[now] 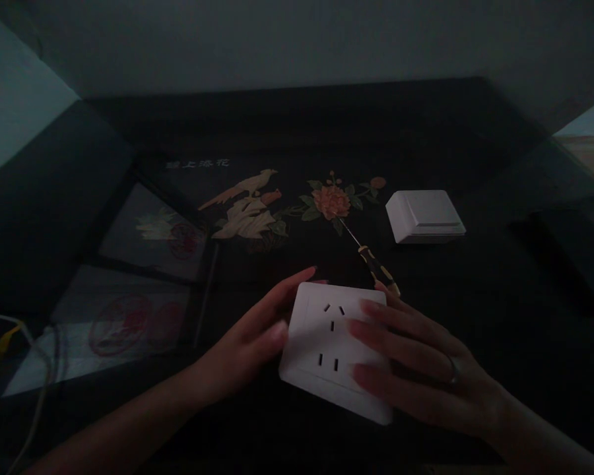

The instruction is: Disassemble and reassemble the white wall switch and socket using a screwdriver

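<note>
A white wall socket (309,336) with five slots in its face is held between my two hands, tilted toward me. My left hand (257,333) grips its left edge, the thumb at the side and the fingers behind. Across the right part of the face lie the slightly blurred fingers of my right hand (420,356), which wears a ring. Just beyond the socket a screwdriver (376,267) with a dark and yellow handle rests on the table, its handle end close to my right fingertips. Farther right sits a white box-shaped electrical fitting (428,214).
The dark glossy table (287,132) bears a bird-and-flower picture (329,201) and reflects a window. A pale cable (42,389) with a yellow tag runs along the left edge. A dark flat object (574,257) lies at the right. A wall stands behind the table.
</note>
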Available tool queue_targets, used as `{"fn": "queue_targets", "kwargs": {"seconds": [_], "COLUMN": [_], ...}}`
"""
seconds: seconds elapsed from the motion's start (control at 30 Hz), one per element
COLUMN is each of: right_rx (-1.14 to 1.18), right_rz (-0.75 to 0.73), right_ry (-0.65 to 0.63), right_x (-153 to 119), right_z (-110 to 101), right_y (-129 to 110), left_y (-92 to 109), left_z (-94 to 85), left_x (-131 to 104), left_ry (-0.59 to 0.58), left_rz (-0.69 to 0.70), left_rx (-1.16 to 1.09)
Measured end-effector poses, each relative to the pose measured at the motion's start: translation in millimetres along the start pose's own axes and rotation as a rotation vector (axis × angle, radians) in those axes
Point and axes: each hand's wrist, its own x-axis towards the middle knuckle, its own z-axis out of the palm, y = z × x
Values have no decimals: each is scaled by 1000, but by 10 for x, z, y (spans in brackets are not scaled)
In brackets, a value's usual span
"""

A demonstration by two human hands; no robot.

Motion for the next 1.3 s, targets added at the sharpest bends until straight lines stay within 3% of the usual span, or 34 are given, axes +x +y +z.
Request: {"fn": "queue_targets", "kwargs": {"seconds": [0.1, 0.2, 0.33, 0.43, 0.5, 0.6, 0.87, 1.1, 1.2, 1.3], "right_rx": [-139, -159, -68, 233, 507, 767, 785, 770, 796, 773], "right_rz": [-232, -147, 193, 568, 743, 858, 881, 822, 800, 795], "right_ry": [-3, -37, 48, 137, 104, 7, -18, -93, -76, -45], "right_x": [82, 99, 73, 80, 105, 153, 194, 196, 202, 205], "right_z": [32, 44, 78, 90, 84, 75, 86, 86, 85, 97], "right_y": [85, 118, 134, 132, 114, 80, 57, 75, 66, 34], "left_y": [23, 46, 68, 61, 44, 18, 66, 133, 147, 146], "left_z": [24, 30, 22, 16, 23, 40, 9, 58, 77, 76], "left_x": [40, 80, 97, 83, 69, 51, 24, 40, 21, -20], "left_ry": [73, 87, 207, 240, 225, 181, 68, 144, 133, 120], "left_rz": [-142, -156, -30, 65, 111, 157, 94, 2, 22, 125], "left_rx": [-149, -206, -116, -16, 46, 110, 260, 431, 487, 609]}}
